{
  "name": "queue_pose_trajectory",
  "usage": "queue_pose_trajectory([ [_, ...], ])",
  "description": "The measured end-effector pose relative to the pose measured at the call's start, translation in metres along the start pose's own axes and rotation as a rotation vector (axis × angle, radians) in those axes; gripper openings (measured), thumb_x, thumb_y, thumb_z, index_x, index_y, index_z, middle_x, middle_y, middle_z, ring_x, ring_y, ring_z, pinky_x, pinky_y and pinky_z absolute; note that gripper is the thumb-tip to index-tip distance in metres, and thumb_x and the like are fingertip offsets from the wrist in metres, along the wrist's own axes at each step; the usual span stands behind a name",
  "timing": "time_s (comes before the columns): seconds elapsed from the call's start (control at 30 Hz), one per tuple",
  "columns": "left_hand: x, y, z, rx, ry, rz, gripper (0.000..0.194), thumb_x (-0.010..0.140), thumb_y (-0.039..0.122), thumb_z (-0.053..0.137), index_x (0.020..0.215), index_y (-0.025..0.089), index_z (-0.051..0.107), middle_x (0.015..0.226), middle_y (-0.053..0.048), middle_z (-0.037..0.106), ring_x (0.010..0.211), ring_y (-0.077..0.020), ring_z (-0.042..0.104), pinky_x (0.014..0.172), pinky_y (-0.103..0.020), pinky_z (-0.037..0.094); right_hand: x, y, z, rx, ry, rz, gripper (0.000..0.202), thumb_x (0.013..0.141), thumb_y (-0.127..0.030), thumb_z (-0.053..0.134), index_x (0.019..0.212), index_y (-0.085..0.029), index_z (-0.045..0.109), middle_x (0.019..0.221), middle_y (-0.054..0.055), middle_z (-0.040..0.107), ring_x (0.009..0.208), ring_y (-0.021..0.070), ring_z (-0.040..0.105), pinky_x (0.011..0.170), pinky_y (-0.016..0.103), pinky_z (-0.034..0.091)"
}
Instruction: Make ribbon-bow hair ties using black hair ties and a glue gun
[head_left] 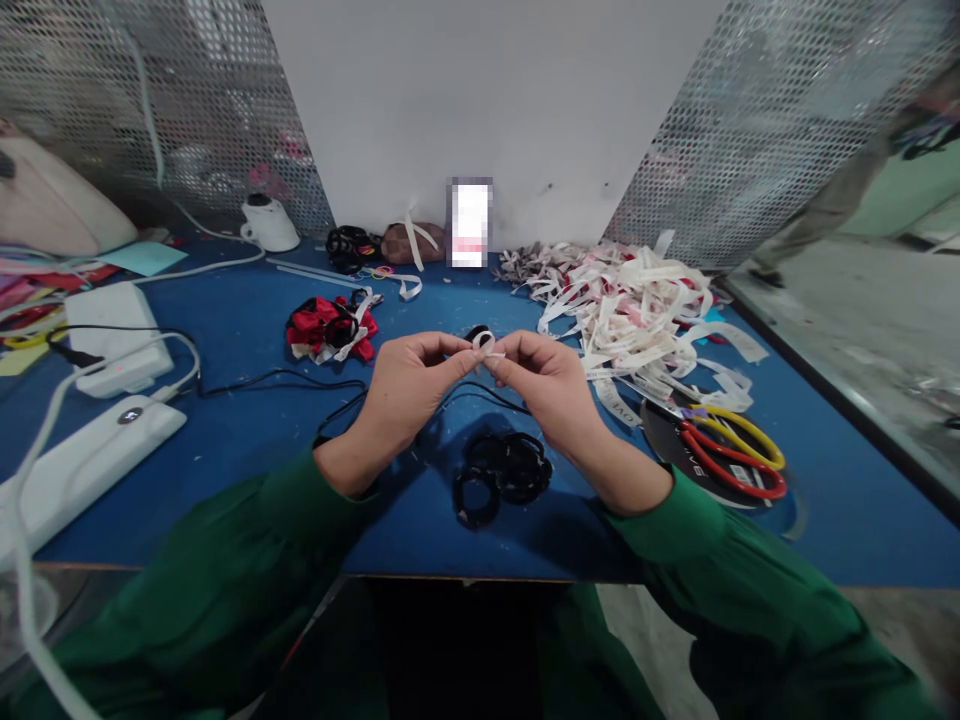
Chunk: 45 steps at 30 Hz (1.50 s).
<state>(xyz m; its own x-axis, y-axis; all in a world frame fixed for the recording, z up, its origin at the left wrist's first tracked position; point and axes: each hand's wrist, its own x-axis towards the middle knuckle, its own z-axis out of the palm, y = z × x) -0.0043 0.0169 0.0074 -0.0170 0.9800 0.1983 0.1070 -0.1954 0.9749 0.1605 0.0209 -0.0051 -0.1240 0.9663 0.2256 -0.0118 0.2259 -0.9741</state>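
Above the middle of the blue table, my left hand [412, 388] and my right hand [551, 385] meet at the fingertips. Both pinch a short white ribbon [484, 341], which curls into a small loop between them. A dark ring-like piece [478, 331] shows just behind the ribbon; whether it is joined to it is hard to tell. Below my hands lie several black hair ties [506, 470] in a loose group. A red and black bundle [330, 328] with white ribbon rests beyond my left hand. Cut white ribbons [630, 300] are heaped beyond my right hand.
Scissors with red and yellow handles [739, 455] lie at the right on a black card. White power strips [90, 460] and cables occupy the left side. A phone [469, 222] leans against the back panel, and a white cup [270, 225] stands at the back left.
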Motion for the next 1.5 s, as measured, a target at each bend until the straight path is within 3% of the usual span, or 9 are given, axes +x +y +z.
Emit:
queue_pose_trajectory([
  [0.33, 0.0006, -0.0021, -0.0001, -0.032, -0.012, -0.014, 0.017, 0.069, 0.035, 0.085, 0.075, 0.019, 0.079, 0.077, -0.003, 0.077, 0.072, -0.0167, 0.066, 0.07, -0.028, 0.052, -0.0007, -0.0007, 0.0004, -0.002, -0.007, 0.012, 0.021, 0.078, -0.037, 0.075, 0.074, -0.02, 0.065, 0.064, -0.004, 0.054, 0.06, 0.011, 0.044, 0.058, 0.027, 0.036],
  [0.57, -0.0005, 0.0044, 0.0004, -0.061, -0.031, -0.023, 0.03, 0.08, 0.045, 0.076, 0.066, 0.018, 0.075, 0.067, 0.0, 0.069, 0.064, -0.0131, 0.057, 0.064, -0.025, 0.047, 0.0001, -0.0006, 0.0008, -0.009, 0.013, -0.012, 0.02, 0.079, -0.036, 0.074, 0.073, -0.019, 0.065, 0.062, -0.004, 0.054, 0.059, 0.0107, 0.043, 0.058, 0.028, 0.035],
  [0.77, 0.0013, -0.0016, -0.0006, -0.086, -0.067, -0.026, 0.023, 0.069, 0.04, 0.086, 0.078, 0.02, 0.079, 0.082, -0.003, 0.077, 0.077, -0.0177, 0.066, 0.076, -0.029, 0.053, -0.0011, -0.0017, 0.0004, -0.012, -0.008, 0.003, 0.021, 0.078, -0.038, 0.074, 0.074, -0.02, 0.065, 0.065, -0.003, 0.055, 0.061, 0.0117, 0.045, 0.059, 0.028, 0.036],
  [0.9, 0.0013, -0.0027, -0.0008, -0.09, -0.041, -0.053, 0.023, 0.066, 0.038, 0.088, 0.074, 0.019, 0.078, 0.079, -0.004, 0.077, 0.075, -0.0174, 0.067, 0.074, -0.029, 0.053, -0.0011, -0.0014, 0.0005, -0.014, -0.018, 0.002, 0.02, 0.078, -0.038, 0.075, 0.075, -0.02, 0.065, 0.064, -0.003, 0.054, 0.061, 0.0114, 0.044, 0.058, 0.028, 0.035],
  [1.27, 0.0004, -0.0031, 0.0, -0.057, 0.002, -0.021, 0.017, 0.066, 0.03, 0.086, 0.073, 0.018, 0.077, 0.075, -0.003, 0.076, 0.071, -0.0166, 0.065, 0.07, -0.028, 0.051, -0.0018, -0.0009, 0.0016, -0.033, -0.018, 0.014, 0.02, 0.077, -0.038, 0.073, 0.074, -0.02, 0.065, 0.063, -0.004, 0.052, 0.06, 0.0113, 0.042, 0.058, 0.028, 0.033],
  [1.5, 0.0, -0.0023, 0.0015, -0.078, -0.04, -0.036, 0.021, 0.071, 0.038, 0.084, 0.076, 0.019, 0.078, 0.08, -0.003, 0.076, 0.075, -0.0171, 0.066, 0.074, -0.029, 0.052, -0.0007, 0.0, 0.0012, -0.03, -0.009, 0.014, 0.022, 0.078, -0.04, 0.074, 0.074, -0.02, 0.065, 0.063, -0.003, 0.052, 0.061, 0.0115, 0.043, 0.058, 0.028, 0.034],
])
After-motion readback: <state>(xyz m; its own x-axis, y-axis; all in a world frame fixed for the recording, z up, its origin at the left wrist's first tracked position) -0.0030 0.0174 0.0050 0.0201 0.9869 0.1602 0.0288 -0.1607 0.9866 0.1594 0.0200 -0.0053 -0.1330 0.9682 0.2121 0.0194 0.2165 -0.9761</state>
